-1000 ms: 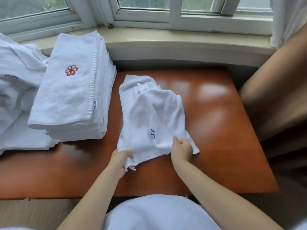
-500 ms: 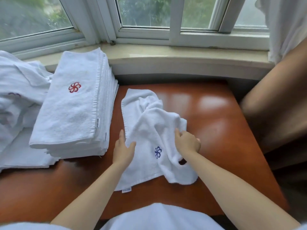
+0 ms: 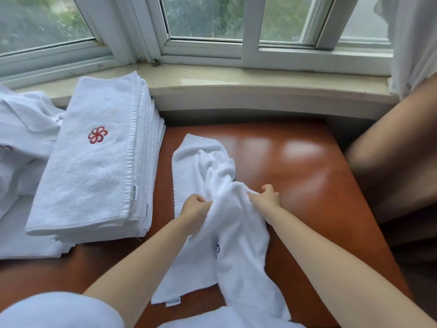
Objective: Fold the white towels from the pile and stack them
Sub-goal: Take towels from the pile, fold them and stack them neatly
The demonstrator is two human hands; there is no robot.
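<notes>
Your left hand (image 3: 195, 207) and your right hand (image 3: 266, 198) both grip the rumpled white towel (image 3: 230, 235), fingers curled into the cloth at a raised ridge near its middle; the left hand holds a bunched fold, and the right hand pinches the far side of the same ridge with its thumb lifted clear. The towel lies on the reddish-brown table (image 3: 307, 185), its far end flat toward the windowsill (image 3: 260, 84) and its near end draped toward your body. A blue embroidered emblem (image 3: 217, 247) shows partly in a crease, its shape not readable. A small fabric label (image 3: 173, 301) sits at the towel's near left corner; its print is too small to read. To the left, the stack of folded towels (image 3: 94, 162) stands on the table, squared and just beside the towel in hand; the top one bears a red pinwheel emblem (image 3: 97, 135), and side tags (image 3: 134, 192) carry illegible print. Farther left lies the unfolded pile (image 3: 21, 143), touching the stack.
</notes>
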